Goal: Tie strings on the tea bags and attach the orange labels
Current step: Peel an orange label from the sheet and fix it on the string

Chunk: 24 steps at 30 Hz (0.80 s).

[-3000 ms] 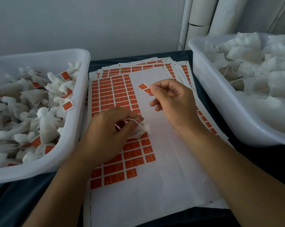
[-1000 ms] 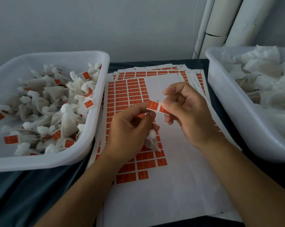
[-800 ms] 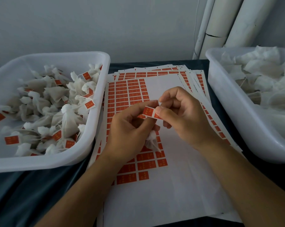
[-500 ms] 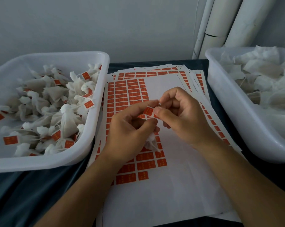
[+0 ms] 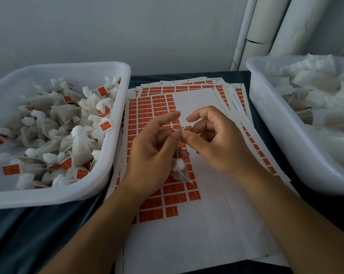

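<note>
The tea bag (image 5: 179, 171) dangles by its string (image 5: 178, 150) over the label sheets (image 5: 197, 224) mid-desk, both the left hand (image 5: 153, 149) and right hand (image 5: 212, 143) pinching that string, bins either side.

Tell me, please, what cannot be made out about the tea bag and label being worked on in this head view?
- Orange label: hidden between the pinching fingertips of the left hand and right hand; whether it is folded shut cannot be told.
- String: too thin to trace; its knot is unreadable.
- Tea bag: partly behind the left hand.
- Label sheet: print too small.
- Right tub: cut off by the edge.
</note>
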Motion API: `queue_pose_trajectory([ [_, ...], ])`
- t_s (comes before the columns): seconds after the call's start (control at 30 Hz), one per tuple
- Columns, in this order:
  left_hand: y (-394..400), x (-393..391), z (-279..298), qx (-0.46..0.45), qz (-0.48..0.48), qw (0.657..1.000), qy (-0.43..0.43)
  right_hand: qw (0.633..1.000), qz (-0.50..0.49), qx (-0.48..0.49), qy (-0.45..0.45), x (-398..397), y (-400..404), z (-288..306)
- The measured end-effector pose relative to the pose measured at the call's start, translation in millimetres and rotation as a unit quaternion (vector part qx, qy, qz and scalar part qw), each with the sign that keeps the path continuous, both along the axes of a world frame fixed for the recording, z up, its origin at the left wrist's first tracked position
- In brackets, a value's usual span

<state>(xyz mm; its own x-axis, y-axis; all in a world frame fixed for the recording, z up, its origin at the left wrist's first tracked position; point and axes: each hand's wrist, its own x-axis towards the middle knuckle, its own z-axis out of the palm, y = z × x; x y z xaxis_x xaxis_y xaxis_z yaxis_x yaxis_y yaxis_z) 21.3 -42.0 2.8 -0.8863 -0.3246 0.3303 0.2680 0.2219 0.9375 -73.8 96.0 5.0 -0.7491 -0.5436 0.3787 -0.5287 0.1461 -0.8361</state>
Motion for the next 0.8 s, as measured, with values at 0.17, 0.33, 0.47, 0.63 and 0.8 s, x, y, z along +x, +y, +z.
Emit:
queue_pose_trajectory([
  [0.17, -0.2, -0.4, -0.6, -0.013, 0.014, 1.0, -0.008, 0.999, 0.014, 0.019, 0.029, -1.1, 1.2, 1.3],
  [0.33, -0.2, 1.7, 0.7, -0.01, 0.007, 1.0, -0.011, 0.999, 0.019, 0.003, 0.045, -2.7, 2.4, 1.5],
  [0.47, 1.4, 2.0, 1.8, -0.017, 0.008, 1.0, -0.015, 0.997, 0.015, -0.004, 0.074, -1.3, 2.4, 2.9],
  [0.63, 2.1, 1.5, 2.0, -0.014, 0.01, 1.0, -0.021, 0.996, 0.023, 0.018, 0.084, 2.1, 1.5, 4.4],
  [0.8, 3.3, 1.1, 2.2, -0.013, 0.001, 0.999, -0.037, 0.995, 0.015, 0.033, 0.088, 4.2, 0.0, 3.7],
])
